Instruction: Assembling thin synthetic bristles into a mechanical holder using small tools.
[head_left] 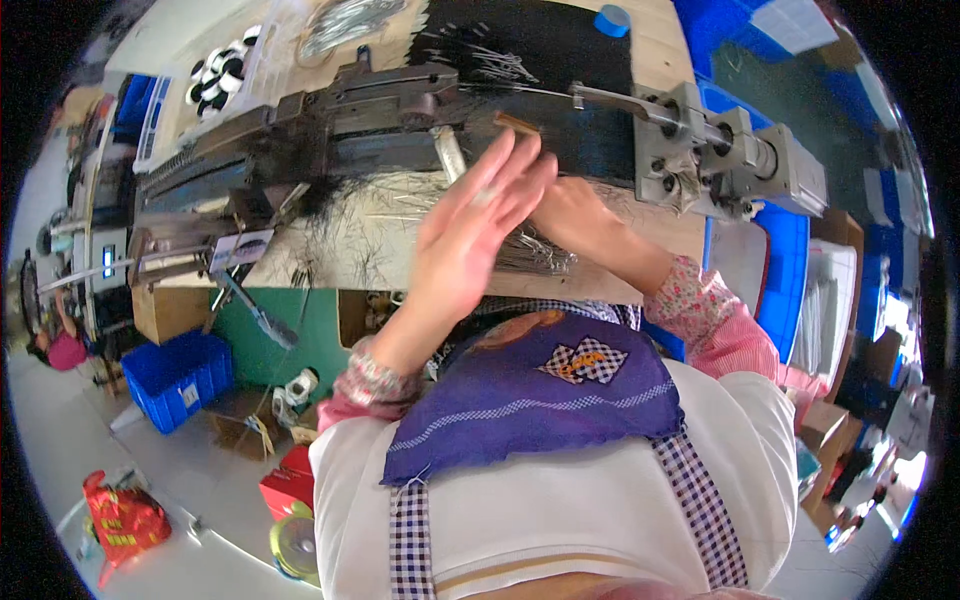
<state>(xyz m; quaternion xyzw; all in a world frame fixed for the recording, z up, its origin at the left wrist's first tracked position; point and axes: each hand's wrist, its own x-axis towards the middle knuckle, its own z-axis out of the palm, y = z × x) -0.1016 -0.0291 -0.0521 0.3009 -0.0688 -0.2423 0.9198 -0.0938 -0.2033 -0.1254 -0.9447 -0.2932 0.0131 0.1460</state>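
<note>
Hands at the bundle of thin metal pins on the workbench

The left hand (470,235) is raised with its fingers spread flat and blurred, holding nothing. The right hand (575,215) rests curled on the pin bundle (535,255) at the front of the wooden bench (330,250); whether it pinches any pins cannot be told. Just behind stands the dark machine (400,120). Best practice, judged from here: keep the pins parallel, feed small batches, and hold both palms clear of the machine's metal bracket (690,140).

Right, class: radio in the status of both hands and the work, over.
Left hand open, raised flat. Right hand behind it, grip hidden. Thin wire pieces on bench. Machine just beyond.
</note>
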